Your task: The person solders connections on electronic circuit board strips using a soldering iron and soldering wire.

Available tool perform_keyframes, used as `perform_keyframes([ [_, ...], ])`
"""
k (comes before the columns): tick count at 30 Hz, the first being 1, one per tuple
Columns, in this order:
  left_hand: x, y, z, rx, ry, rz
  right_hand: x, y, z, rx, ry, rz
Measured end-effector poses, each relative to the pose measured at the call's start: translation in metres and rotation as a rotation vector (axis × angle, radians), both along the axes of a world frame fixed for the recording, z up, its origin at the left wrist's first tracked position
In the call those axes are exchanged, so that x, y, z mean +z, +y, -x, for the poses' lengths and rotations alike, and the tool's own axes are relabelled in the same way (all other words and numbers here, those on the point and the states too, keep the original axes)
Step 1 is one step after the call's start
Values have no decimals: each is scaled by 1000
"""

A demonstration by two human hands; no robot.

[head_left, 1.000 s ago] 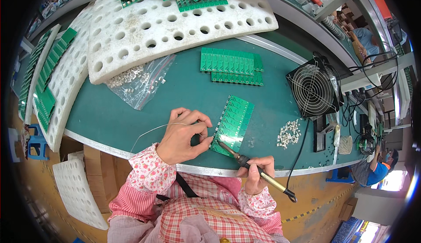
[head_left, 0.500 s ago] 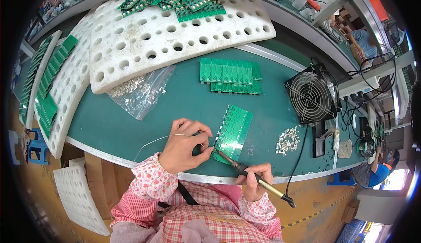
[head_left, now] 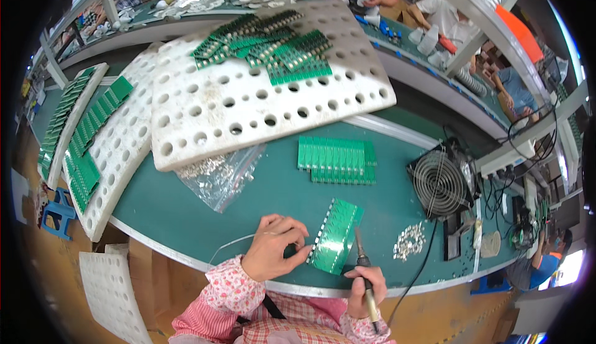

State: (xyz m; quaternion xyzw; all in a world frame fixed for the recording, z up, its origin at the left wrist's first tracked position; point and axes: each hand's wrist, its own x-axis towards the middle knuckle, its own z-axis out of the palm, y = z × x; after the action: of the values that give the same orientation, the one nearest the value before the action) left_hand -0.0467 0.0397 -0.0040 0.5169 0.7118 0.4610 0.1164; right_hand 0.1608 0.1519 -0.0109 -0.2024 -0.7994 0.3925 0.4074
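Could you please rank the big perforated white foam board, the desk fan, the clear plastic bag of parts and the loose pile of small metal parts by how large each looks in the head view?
1. Perforated white foam board
2. Clear plastic bag and desk fan: look alike, not ranked
3. Pile of small metal parts

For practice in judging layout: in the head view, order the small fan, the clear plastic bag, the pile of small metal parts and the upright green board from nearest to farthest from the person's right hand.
1. Upright green board, just above and left of the right hand.
2. Pile of small metal parts, up to the right.
3. Small fan, farther up on the right.
4. Clear plastic bag, far across on the left.
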Motion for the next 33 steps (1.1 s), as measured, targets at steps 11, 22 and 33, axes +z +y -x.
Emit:
perform_keyframes([
  [11, 9, -6, 1, 38, -79, -106, 18, -11, 33, -97, -425, -152],
  [22, 6, -12, -15, -115, 75, -174, 11, -16, 29, 20, -375, -312],
  [33, 19, -37, -18, -170, 97, 12, 23, 13, 7, 278, -401, -565],
])
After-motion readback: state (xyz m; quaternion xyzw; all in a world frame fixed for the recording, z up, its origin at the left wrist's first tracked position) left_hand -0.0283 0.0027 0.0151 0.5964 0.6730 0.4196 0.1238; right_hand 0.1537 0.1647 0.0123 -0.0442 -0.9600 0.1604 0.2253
